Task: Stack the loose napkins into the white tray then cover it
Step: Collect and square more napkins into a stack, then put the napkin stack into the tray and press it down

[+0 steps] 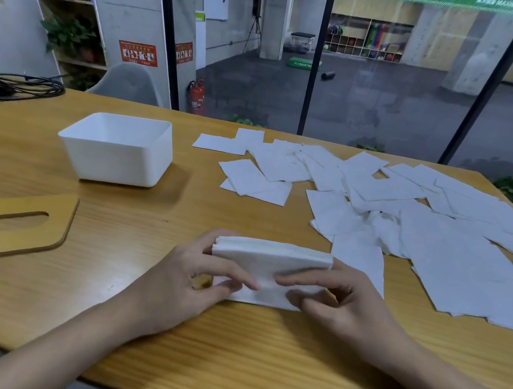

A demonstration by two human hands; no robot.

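Both hands, left hand (pixel 190 271) and right hand (pixel 333 297), pinch the soft napkin stack (pixel 271 263) (floppy, light) by its ends, tray (pixel 115 153) at ten o'clock.

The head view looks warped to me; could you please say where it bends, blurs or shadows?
Head view: wide-angle distortion slants the window frames; the white tray casts a soft shadow rightwards on the table; the loose napkins wash out; the napkin stack held by the left hand and right hand is sharp; the gym beyond is hazy.
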